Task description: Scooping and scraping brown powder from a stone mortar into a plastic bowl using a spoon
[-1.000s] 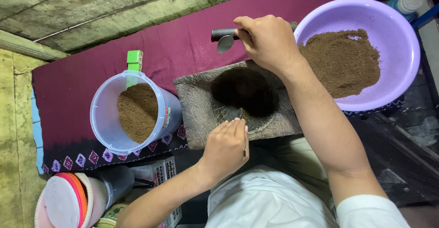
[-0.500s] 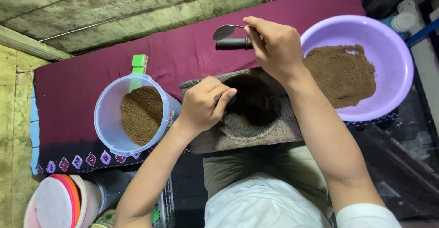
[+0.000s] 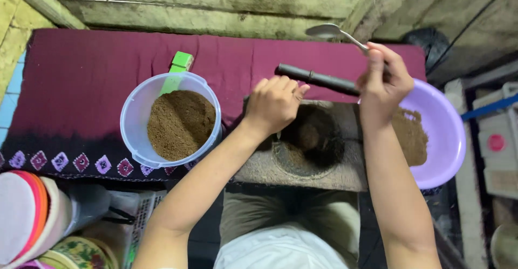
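i see the right hand (image 3: 382, 80) clamped on a metal spoon (image 3: 337, 33) and dark pestle (image 3: 318, 78) above the stone mortar (image 3: 302, 161). the left hand (image 3: 274, 104) curls at the mortar's rim, hiding its fingertips; i cannot tell what it grips.

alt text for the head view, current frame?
Seen from above, a person's left hand rests at the edge of a stone mortar holding brown powder, while the right hand holds a metal spoon and a dark pestle above it. A clear jug and a purple basin, both with brown powder, flank it on a maroon cloth.
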